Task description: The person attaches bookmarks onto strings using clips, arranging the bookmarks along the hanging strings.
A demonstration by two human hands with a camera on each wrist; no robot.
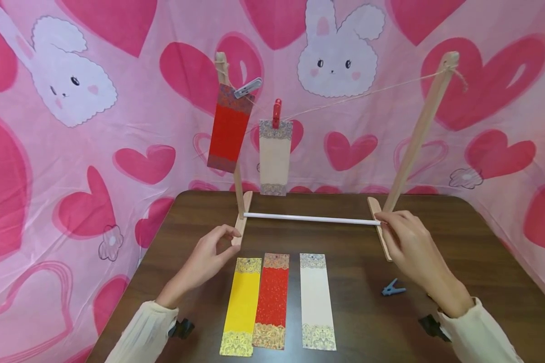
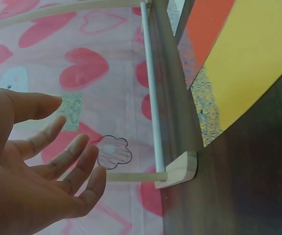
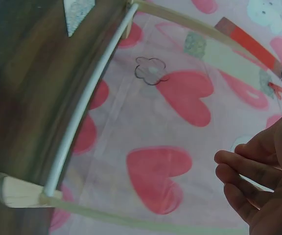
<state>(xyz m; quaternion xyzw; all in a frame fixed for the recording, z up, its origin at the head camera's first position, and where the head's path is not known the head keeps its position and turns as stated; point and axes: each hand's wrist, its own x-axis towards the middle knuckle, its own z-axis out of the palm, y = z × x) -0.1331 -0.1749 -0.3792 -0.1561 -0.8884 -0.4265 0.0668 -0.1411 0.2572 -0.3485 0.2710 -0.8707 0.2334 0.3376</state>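
Note:
My left hand (image 1: 209,254) hovers by the left foot of a wooden stand (image 1: 421,138), thumb and fingers spread apart with nothing between them. Near the right post and foot is my right hand (image 1: 411,252), its fingers loosely bent. The right wrist view shows this hand (image 3: 258,171) apart from the stand, with nothing visible in it. A white rod (image 1: 311,219) joins the stand's two feet. On the string (image 1: 363,94) between the posts hang a red card (image 1: 229,133) under a pale grey clothespin (image 1: 248,87) and a cream card (image 1: 274,159) under a red clothespin (image 1: 277,113).
On the brown table (image 1: 200,322) lie a yellow card (image 1: 242,307), a red card (image 1: 272,297) and a white card (image 1: 317,302), all with patterned ends. A blue clothespin (image 1: 392,288) lies to their right. Behind the table hangs a pink cloth (image 1: 163,121) with hearts and rabbits.

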